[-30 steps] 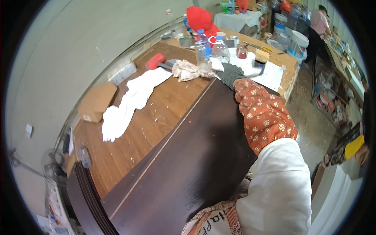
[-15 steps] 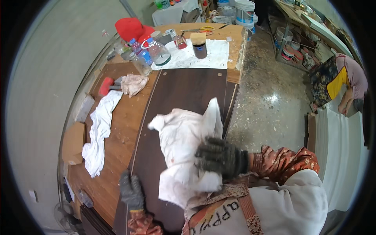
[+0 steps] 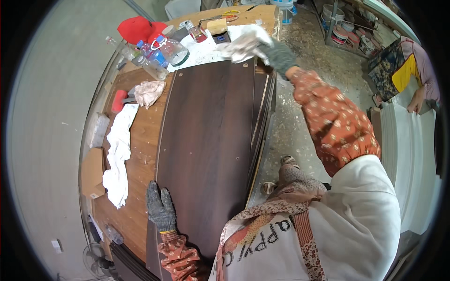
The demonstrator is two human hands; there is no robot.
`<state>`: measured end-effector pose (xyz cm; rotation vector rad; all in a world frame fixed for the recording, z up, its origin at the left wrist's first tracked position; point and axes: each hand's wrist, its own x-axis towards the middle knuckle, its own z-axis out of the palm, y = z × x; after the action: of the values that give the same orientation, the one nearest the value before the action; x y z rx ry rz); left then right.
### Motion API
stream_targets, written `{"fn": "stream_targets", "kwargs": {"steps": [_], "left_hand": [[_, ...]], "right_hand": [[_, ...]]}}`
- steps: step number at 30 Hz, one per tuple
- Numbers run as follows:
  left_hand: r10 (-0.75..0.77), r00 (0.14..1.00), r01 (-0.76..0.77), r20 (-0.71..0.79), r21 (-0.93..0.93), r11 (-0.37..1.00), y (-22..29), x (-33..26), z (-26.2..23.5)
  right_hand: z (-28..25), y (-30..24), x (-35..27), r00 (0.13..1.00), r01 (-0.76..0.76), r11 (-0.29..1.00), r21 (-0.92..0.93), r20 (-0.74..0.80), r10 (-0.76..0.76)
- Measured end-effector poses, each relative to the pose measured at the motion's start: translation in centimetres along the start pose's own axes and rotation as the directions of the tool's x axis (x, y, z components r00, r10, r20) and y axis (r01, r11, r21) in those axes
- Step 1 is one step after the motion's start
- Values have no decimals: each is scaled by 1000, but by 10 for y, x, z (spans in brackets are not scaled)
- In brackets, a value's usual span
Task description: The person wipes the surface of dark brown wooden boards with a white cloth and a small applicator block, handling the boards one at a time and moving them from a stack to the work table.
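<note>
A dark brown wood-grain panel (image 3: 206, 126) lies lengthwise on the workbench in front of me, with more dark boards showing under its right edge. My right hand (image 3: 280, 57), in a dark grey glove, is stretched to the panel's far right corner. It grips a crumpled white cloth (image 3: 243, 46), which is blurred by motion and lies over the panel's far end. My left hand (image 3: 161, 208), also gloved, rests on the near left edge of the panel with its fingers stretched out and nothing in them.
Left of the panel are a red-headed mallet (image 3: 119, 101), a pinkish rag (image 3: 150, 92), a long white cloth (image 3: 118, 159) and a cardboard box (image 3: 93, 173). Clear bottles (image 3: 173, 51), a red cap (image 3: 139, 30) and a tan block (image 3: 217, 26) stand beyond. A co-worker (image 3: 404, 70) bends at right.
My right hand has swept the white cloth from the middle of the panel to its far right end, baring the surface. My left hand stays at the left edge.
</note>
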<state>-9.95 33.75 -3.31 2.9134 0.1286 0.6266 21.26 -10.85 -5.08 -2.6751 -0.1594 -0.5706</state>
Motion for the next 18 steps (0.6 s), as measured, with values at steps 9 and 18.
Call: {"fn": "stream_targets", "kwargs": {"steps": [9,18], "left_hand": [[-10,1000,10,-11,6,1000,2,3,10],[-3,1000,7,-17,230,973,23,-4,2]], "right_hand": [[-30,-104,-134,974,180,929,323,-193,-122],[-121,-153,-176,735,173,321,931,95,-672]]}}
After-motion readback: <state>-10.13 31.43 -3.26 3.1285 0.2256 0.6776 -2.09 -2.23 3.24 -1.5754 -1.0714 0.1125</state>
